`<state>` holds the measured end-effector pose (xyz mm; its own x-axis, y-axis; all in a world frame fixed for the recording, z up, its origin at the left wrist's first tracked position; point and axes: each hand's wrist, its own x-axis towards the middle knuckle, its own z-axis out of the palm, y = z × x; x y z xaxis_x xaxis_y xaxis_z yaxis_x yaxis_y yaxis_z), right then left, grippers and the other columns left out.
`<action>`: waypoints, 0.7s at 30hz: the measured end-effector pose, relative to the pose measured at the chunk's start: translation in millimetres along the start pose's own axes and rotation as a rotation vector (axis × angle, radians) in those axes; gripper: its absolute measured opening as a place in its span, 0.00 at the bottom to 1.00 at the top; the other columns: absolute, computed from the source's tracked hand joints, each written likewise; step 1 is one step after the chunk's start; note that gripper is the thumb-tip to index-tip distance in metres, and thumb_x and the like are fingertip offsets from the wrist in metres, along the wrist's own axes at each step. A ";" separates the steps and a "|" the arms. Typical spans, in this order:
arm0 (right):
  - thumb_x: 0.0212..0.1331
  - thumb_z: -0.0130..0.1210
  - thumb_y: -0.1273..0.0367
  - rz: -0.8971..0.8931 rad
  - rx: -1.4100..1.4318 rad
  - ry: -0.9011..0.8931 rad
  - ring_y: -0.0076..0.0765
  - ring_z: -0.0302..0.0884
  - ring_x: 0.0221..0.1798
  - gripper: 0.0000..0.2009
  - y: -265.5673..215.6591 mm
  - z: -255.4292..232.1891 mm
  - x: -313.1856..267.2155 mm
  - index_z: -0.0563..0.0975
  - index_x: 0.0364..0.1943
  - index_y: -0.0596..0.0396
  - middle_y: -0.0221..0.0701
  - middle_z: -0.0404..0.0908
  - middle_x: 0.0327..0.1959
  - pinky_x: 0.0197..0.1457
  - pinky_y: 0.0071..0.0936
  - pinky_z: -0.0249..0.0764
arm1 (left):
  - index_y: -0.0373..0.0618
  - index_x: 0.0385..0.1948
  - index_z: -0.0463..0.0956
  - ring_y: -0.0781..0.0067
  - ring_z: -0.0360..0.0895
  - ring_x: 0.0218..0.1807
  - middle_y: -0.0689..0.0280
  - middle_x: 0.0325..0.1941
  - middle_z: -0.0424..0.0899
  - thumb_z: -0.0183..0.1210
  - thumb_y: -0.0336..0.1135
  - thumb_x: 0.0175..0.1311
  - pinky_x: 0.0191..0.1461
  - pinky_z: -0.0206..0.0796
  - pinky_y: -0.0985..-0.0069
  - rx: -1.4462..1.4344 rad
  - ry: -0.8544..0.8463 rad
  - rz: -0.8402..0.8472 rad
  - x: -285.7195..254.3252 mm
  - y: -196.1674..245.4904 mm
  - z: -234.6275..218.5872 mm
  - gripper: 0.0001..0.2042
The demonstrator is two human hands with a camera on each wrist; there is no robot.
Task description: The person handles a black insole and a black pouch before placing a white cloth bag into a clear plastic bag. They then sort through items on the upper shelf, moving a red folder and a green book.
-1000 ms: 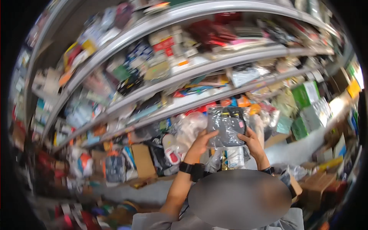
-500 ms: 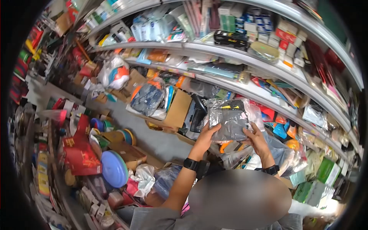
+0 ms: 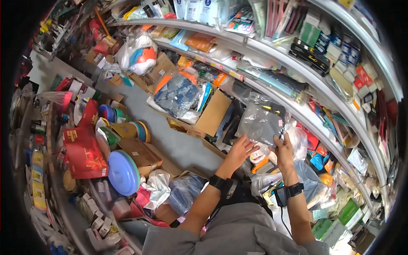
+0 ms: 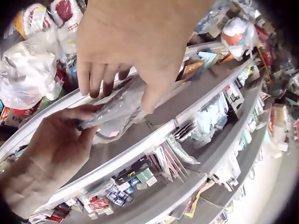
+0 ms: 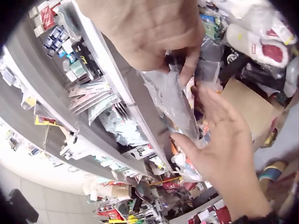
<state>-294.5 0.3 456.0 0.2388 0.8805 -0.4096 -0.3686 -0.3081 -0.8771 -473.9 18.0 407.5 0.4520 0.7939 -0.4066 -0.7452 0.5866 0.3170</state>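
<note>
A clear plastic bag (image 3: pixel 260 123) with a flat dark grey item inside is held up in front of the shelves. It has a black and yellow part near its top and a small pink label at its right side. My right hand (image 3: pixel 284 152) pinches its lower right corner between thumb and fingers. Beside its lower left edge is my left hand (image 3: pixel 241 152), fingers loosely spread. The right wrist view shows the left palm (image 5: pixel 224 135) facing the bag, thumb apart from the fingers. Seen from the left wrist, the bag (image 4: pixel 124 105) appears nearly edge-on.
Packed metal shelves (image 3: pixel 263 46) curve along the far side and right. Below them stand an open cardboard box (image 3: pixel 214 112) and a bag with a ball-like orange and blue thing (image 3: pixel 144 57). Blue round lids (image 3: pixel 123 173) and a red bag (image 3: pixel 85 157) lie left of the grey floor strip (image 3: pixel 165 136).
The head view has swung left along the shelves, bringing the floor and lids into sight. My left hand has let go of the bag's left edge, while the right keeps its pinch.
</note>
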 end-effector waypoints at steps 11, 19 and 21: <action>0.63 0.55 0.70 0.123 -0.064 -0.212 0.24 0.76 0.42 0.15 56.1 71.6 35.5 0.70 0.53 0.54 0.32 0.78 0.43 0.42 0.23 0.77 | 0.52 0.35 0.77 0.81 0.74 0.35 0.75 0.35 0.80 0.60 0.33 0.62 0.40 0.65 0.79 0.102 0.269 0.177 12.2 58.3 -40.9 0.03; 0.61 0.59 0.61 0.339 0.014 -0.253 0.28 0.74 0.47 0.30 83.1 69.7 66.3 0.62 0.64 0.56 0.36 0.73 0.50 0.50 0.28 0.75 | 0.48 0.38 0.78 0.76 0.78 0.45 0.71 0.41 0.82 0.58 0.31 0.63 0.49 0.68 0.73 0.131 0.207 0.101 18.9 87.0 -94.4 0.04; 0.59 0.60 0.61 0.354 -0.041 -0.237 0.24 0.74 0.44 0.26 79.3 72.1 69.2 0.67 0.60 0.55 0.32 0.75 0.46 0.45 0.24 0.74 | 0.46 0.39 0.77 0.75 0.77 0.44 0.71 0.41 0.81 0.58 0.31 0.63 0.51 0.68 0.72 0.123 0.237 0.054 27.2 80.7 -99.8 0.05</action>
<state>-372.0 62.8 376.2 -0.1106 0.7749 -0.6223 -0.3536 -0.6158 -0.7041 -570.7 71.0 336.5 0.2752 0.7735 -0.5709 -0.6932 0.5711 0.4396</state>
